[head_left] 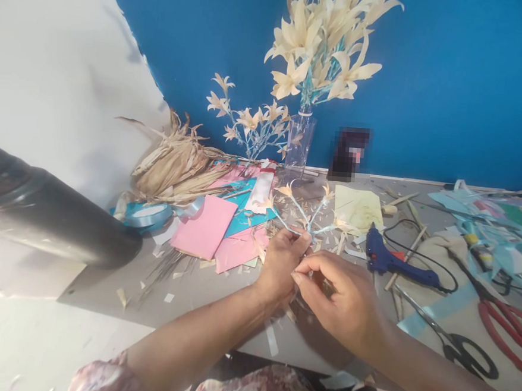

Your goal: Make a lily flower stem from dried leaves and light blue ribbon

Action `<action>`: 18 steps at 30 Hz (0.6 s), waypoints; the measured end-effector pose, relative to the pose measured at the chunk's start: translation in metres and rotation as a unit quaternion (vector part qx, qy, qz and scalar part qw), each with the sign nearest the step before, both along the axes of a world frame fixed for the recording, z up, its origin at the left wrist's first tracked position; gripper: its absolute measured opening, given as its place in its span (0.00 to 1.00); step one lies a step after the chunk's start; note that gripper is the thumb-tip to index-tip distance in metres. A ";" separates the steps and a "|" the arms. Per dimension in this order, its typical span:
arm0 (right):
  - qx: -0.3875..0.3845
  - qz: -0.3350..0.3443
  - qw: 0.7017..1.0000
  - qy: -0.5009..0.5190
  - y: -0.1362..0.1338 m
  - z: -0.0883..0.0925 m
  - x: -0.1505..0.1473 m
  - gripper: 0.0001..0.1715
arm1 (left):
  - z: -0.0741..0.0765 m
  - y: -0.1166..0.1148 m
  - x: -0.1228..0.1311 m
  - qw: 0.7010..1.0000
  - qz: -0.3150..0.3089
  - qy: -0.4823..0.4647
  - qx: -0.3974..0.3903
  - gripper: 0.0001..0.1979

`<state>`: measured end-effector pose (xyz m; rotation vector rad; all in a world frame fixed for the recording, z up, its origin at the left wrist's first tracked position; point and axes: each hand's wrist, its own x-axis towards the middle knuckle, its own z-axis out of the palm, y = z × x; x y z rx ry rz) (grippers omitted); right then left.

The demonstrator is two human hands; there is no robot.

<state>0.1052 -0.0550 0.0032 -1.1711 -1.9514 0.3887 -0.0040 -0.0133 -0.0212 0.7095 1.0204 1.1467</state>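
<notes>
My left hand is closed around the stem of a small branched artificial flower stem, its blue-green wrapped twigs fanning out beyond my fingers with pale orange blossoms at the tips. Close against its near side, my right hand pinches with thumb and forefinger; whatever lies between those fingertips is too small or hidden to make out. Behind the held branch lies a pale yellow paper sheet. Pink paper sheets are spread to the left of my hands.
A blue glue gun, black-handled scissors and red-handled scissors lie to the right. Dried husks and a ribbon roll sit left, near a dark pipe. A clear vase holds tall cream flowers at the back.
</notes>
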 end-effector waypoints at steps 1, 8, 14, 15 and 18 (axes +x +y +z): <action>0.004 0.000 1.000 -0.005 0.000 -0.001 0.000 0.06 | 0.000 0.000 0.000 1.000 0.001 0.004 -0.002 0.11; -0.004 -0.004 1.000 -0.022 0.001 -0.001 -0.001 0.07 | 0.001 -0.001 0.000 1.000 -0.001 0.000 0.005 0.11; -0.013 0.001 1.000 -0.017 0.001 -0.001 -0.001 0.07 | -0.001 0.000 0.000 1.000 -0.002 0.004 0.003 0.11; -0.010 0.000 1.000 -0.017 0.001 -0.001 -0.001 0.07 | -0.001 0.000 -0.001 1.000 -0.002 0.004 0.003 0.11; -0.007 0.000 1.000 -0.022 0.001 -0.002 0.000 0.06 | -0.001 0.001 -0.001 1.000 -0.001 0.007 0.003 0.11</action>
